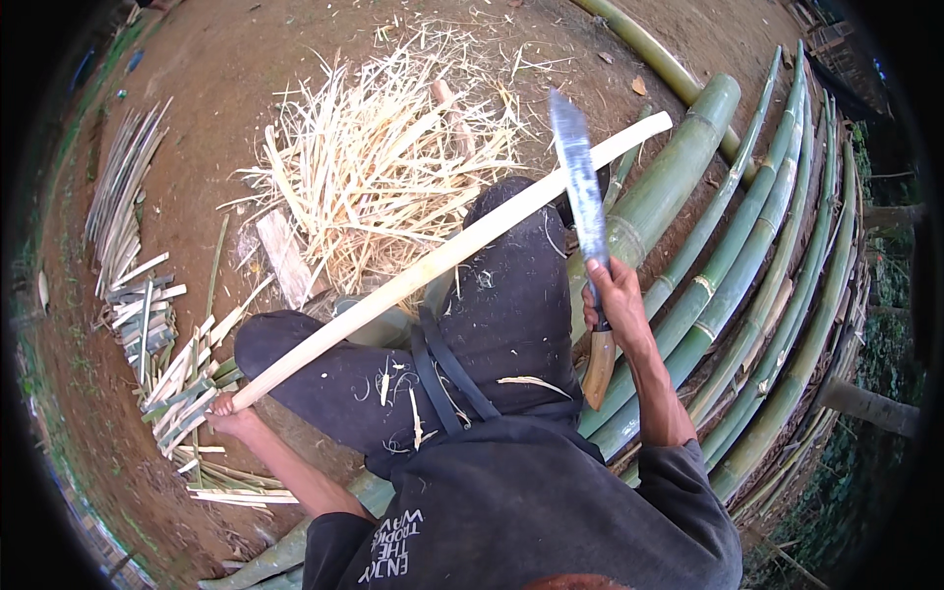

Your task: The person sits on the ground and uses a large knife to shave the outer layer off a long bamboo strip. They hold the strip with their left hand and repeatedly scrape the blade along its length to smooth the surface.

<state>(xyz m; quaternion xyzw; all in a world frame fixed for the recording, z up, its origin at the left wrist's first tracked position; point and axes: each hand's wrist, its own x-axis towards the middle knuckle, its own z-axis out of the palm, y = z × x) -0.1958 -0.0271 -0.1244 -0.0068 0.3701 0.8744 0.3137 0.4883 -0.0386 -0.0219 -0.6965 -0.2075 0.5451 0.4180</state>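
Observation:
A long pale bamboo strip (423, 272) slants across my lap, from lower left to upper right. My left hand (229, 415) is closed round its lower left end. In my right hand (617, 295) is a machete (582, 177), gripped just above its brown wooden handle's end, with the blade pointing up and away. The blade crosses over the strip near its far end; whether the two touch I cannot tell. Shavings and curls lie on my dark trousers (334, 379), beside a pair of dark straps (442, 374).
A heap of pale shavings (364, 167) lies on the dirt ahead, near a wooden block (282, 258). Several green bamboo poles (728, 285) run along my right. To the left are cut strips (182, 393) and a bundle of thin greenish slats (123, 192).

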